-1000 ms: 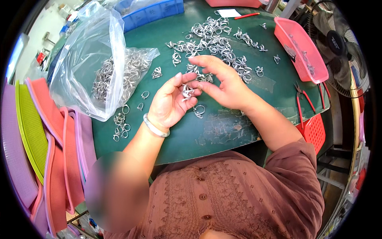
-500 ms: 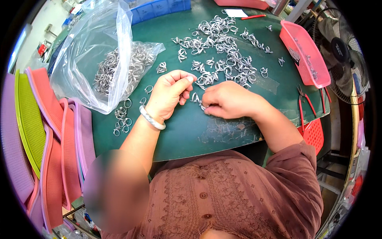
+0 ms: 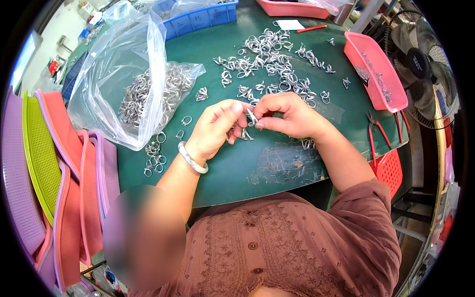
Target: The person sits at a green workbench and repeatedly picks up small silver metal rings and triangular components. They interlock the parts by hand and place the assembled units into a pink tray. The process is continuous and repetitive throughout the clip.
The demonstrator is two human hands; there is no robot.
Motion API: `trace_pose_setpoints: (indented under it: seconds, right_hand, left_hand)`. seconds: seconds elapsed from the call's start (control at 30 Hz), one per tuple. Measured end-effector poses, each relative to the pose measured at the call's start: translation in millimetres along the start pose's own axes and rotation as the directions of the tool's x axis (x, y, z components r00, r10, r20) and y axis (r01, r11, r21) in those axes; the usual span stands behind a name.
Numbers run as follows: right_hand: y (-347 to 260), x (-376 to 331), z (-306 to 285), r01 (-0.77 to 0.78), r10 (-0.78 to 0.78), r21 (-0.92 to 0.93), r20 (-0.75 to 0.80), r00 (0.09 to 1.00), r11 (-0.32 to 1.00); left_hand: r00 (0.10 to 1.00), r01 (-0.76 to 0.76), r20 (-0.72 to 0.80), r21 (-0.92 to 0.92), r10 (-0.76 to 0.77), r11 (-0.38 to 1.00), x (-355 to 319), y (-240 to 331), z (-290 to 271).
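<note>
Above the green table, both my hands meet at a silver-grey metal ring [image 3: 251, 118]. My left hand [image 3: 215, 127], with a pale bangle at its wrist, pinches the ring between thumb and fingers. From the other side, the thumb and forefinger of my right hand [image 3: 287, 116] grip it too. More grey metal [image 3: 246, 134] shows just under the left fingers; whether they hold it or it lies on the table I cannot tell. Beyond the hands spreads a loose pile of similar rings [image 3: 269, 59]. A few rings [image 3: 307, 144] lie partly hidden beside my right wrist.
A clear plastic bag [image 3: 158, 94] of rings stands at the left, with loose rings [image 3: 155, 153] before it. Stacked coloured baskets [image 3: 64, 188] line the left edge. At the right are a pink basket [image 3: 378, 74], red-handled pliers [image 3: 373, 133] and a fan [image 3: 420, 64]. A blue bin [image 3: 203, 20] stands at the back.
My right hand has risen from the tabletop to my left fingertips. A ring now shows between both hands. The view has shifted slightly.
</note>
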State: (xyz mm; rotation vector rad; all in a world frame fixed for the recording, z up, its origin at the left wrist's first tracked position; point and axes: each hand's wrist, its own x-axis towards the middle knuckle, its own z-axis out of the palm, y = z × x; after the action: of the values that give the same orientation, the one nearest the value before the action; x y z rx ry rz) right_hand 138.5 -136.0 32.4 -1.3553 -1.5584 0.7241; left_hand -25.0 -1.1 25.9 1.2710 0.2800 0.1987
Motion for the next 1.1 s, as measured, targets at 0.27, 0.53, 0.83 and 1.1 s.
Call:
trace_pose_setpoints:
  seconds: [0.27, 0.53, 0.83, 1.1]
  right_hand:
    - [-4, 2, 18, -0.135, 0.182, 0.279, -0.150, 0.972, 0.951]
    - [-12, 1, 27, -0.065, 0.124, -0.402, 0.121, 0.985, 0.913]
    - [-9, 3, 21, -0.142, 0.176, -0.259, 0.116, 0.977, 0.955]
    - [-10, 2, 17, -0.106, 0.116, 0.069, -0.157, 0.981, 0.992]
  left_hand:
    - [0.988, 0.127, -0.060, -0.208, -0.142, 0.970, 5, 0, -5]
    - [0.972, 0.183, -0.028, -0.524, -0.232, 0.832, 8, -1, -15]
    - [0.992, 0.089, -0.019, -0.593, -0.124, 0.800, 7, -2, -22]
    - [0.979, 0.144, -0.103, -0.247, -0.174, 0.958, 3, 1, -12]
